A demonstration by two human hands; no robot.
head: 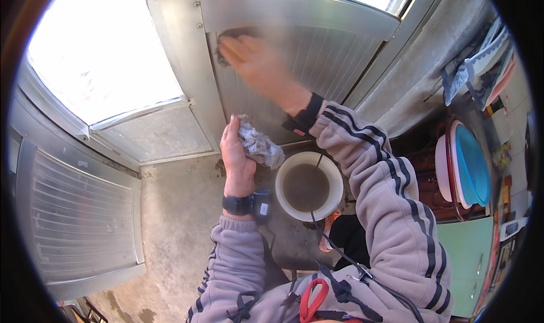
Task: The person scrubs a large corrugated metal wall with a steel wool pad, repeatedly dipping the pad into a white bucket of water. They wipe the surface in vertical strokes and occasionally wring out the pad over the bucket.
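Observation:
My right hand point(248, 61), blurred, presses a dark scouring pad point(222, 58) against the upper left part of a ribbed metal door panel point(327, 63). Only the pad's edge shows past the fingers. Lower down, my left hand point(238, 155) holds a crumpled, wet grey-white cloth point(260, 146) beside the door's bottom edge. A cream-coloured bucket point(281, 187) of murky brown water stands on the floor just right of the cloth. A dark cord hangs across the bucket in view.
Left of the door are a glazed metal frame point(157, 67) and another ribbed metal panel point(85, 216). On the right, nested pink and blue basins point(469, 165) stand near a pale green cabinet point(465, 255). Cloths point(478, 67) hang at the upper right. Below lies a stained concrete floor point(178, 221).

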